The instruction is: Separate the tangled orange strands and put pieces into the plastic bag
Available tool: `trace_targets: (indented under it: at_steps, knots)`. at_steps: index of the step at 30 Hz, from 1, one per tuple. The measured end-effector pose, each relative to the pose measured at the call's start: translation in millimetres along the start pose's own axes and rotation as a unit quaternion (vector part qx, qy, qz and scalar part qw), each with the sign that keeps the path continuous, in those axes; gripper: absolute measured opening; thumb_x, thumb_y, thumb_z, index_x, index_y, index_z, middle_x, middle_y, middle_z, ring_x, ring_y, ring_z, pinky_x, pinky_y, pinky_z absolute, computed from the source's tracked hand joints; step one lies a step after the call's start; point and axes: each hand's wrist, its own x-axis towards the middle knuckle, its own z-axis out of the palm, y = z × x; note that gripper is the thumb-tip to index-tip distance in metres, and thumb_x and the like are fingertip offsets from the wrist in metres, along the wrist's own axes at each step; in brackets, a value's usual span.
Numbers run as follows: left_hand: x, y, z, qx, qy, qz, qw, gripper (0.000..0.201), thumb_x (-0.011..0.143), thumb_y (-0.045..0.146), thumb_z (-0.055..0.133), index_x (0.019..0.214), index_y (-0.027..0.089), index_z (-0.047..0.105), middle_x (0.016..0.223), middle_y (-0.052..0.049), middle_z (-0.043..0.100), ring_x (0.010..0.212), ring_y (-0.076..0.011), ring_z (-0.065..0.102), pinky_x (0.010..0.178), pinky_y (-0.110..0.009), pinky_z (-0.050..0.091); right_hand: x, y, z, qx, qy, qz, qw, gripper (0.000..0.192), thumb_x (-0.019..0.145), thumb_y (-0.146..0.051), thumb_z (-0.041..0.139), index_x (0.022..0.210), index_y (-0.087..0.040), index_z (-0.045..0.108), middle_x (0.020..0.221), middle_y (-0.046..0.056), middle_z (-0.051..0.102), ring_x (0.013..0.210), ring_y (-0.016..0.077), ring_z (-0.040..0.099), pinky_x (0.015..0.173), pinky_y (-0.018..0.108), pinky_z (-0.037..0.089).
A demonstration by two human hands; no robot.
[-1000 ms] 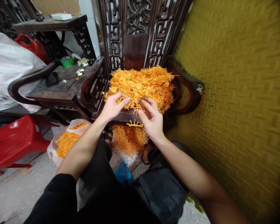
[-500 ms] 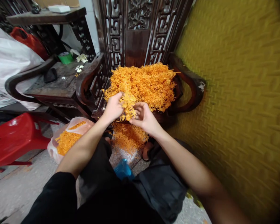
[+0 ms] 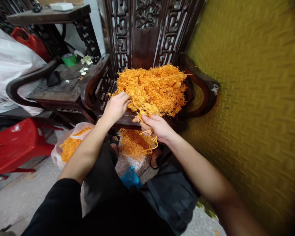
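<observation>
At frame centre, the left hand [image 3: 116, 106] grips the heap of orange thread-like strands [image 3: 153, 88] on the dark carved wooden chair [image 3: 199, 85], steadying it; the right hand [image 3: 154, 126] pinches a loose tuft, pulling it free.

Even, moderately bright indoor light, soft and without hard shadows; the orange strand pile [image 3: 152, 88] at centre is sharp and vividly lit; the yellow wall [image 3: 250, 108] on the right of the frame smears with motion blur and darkens toward the corners; wide-angle distortion bends the edges; a glossy highlight sits on the red stool [image 3: 17, 144] at left; the lower frame falls dim
</observation>
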Motion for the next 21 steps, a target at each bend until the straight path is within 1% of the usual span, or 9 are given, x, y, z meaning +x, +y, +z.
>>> trace_targets:
  at_steps: [2,5,8,10,12,14,16,18,21]
  knots:
    - [5,-13,1.8,0.060,-0.001,-0.057,0.997,0.023,0.098,0.014,0.050,0.099,0.016,0.073,0.104,-0.014,0.071,0.096,-0.0262,0.068,0.092,-0.039,0.052,-6,-2,0,-0.008,0.007,0.008,1.000,0.044,0.087,-0.058,0.077,0.092,-0.014,0.075,0.049,-0.010,0.032,0.042,0.0067,0.022,0.043,0.024,0.017]
    - [11,-40,1.5,0.081,0.053,-0.214,0.972,0.022,0.093,0.008,0.051,0.090,0.012,0.073,0.094,-0.016,0.072,0.082,-0.0250,0.067,0.084,-0.040,0.051,-16,-5,-6,-0.044,0.022,-0.010,0.999,0.041,0.088,-0.055,0.077,0.089,-0.014,0.075,0.048,-0.008,0.038,0.041,0.0073,0.028,0.042,0.024,0.019]
    - [11,-57,-1.4,-0.094,0.047,-0.288,0.952,0.018,0.094,0.017,0.059,0.101,0.012,0.075,0.078,-0.009,0.071,0.062,-0.0156,0.058,0.068,-0.032,0.048,-24,-10,-19,-0.015,-0.002,0.018,1.000,0.043,0.085,-0.054,0.080,0.091,-0.013,0.074,0.048,-0.009,0.035,0.041,0.0066,0.026,0.042,0.024,0.020]
    - [7,-52,-2.2,-0.256,0.027,-0.285,0.923,0.032,0.096,0.028,0.063,0.124,0.014,0.070,0.079,-0.004,0.069,0.052,-0.0097,0.049,0.056,-0.026,0.041,-26,-14,-27,0.021,-0.026,0.040,0.999,0.044,0.085,-0.055,0.082,0.091,-0.012,0.073,0.048,-0.010,0.032,0.041,0.0058,0.022,0.042,0.023,0.018]
    - [3,-34,-1.3,-0.382,0.009,-0.267,0.885,0.041,0.100,0.043,0.063,0.132,0.019,0.065,0.081,-0.001,0.065,0.049,-0.0066,0.042,0.048,-0.023,0.030,-25,-17,-32,0.049,-0.039,0.044,0.997,0.043,0.087,-0.054,0.081,0.091,-0.013,0.072,0.049,-0.011,0.030,0.041,0.0053,0.020,0.042,0.023,0.017]
    - [0,-11,1.9,-0.455,-0.023,-0.257,0.852,0.044,0.102,0.058,0.058,0.121,0.020,0.067,0.078,0.000,0.059,0.048,-0.0057,0.036,0.046,-0.023,0.022,-24,-19,-33,0.075,-0.047,0.047,0.995,0.040,0.090,-0.052,0.079,0.091,-0.014,0.070,0.049,-0.011,0.027,0.041,0.0050,0.018,0.043,0.022,0.017]
    - [1,7,8.0,-0.484,-0.058,-0.250,0.837,0.052,0.101,0.069,0.053,0.107,0.019,0.066,0.072,0.001,0.053,0.047,-0.0060,0.033,0.045,-0.023,0.020,-23,-20,-31,0.091,-0.058,0.058,0.992,0.038,0.091,-0.051,0.078,0.091,-0.014,0.069,0.049,-0.012,0.025,0.041,0.0047,0.016,0.043,0.022,0.017]
    - [6,11,15.4,-0.456,-0.041,-0.229,0.859,0.054,0.098,0.073,0.057,0.093,0.020,0.062,0.067,0.003,0.049,0.048,-0.0068,0.033,0.046,-0.024,0.024,-24,-20,-28,0.092,-0.063,0.059,0.992,0.038,0.092,-0.051,0.078,0.090,-0.014,0.068,0.049,-0.012,0.026,0.040,0.0045,0.017,0.043,0.022,0.017]
    - [20,-13,20.6,-0.329,0.108,-0.223,0.911,0.053,0.092,0.069,0.069,0.078,0.020,0.054,0.063,0.003,0.051,0.054,-0.0084,0.041,0.051,-0.023,0.031,-28,-18,-22,0.079,-0.075,0.053,0.993,0.038,0.091,-0.050,0.079,0.091,-0.014,0.068,0.048,-0.012,0.031,0.038,0.0047,0.019,0.041,0.022,0.017]
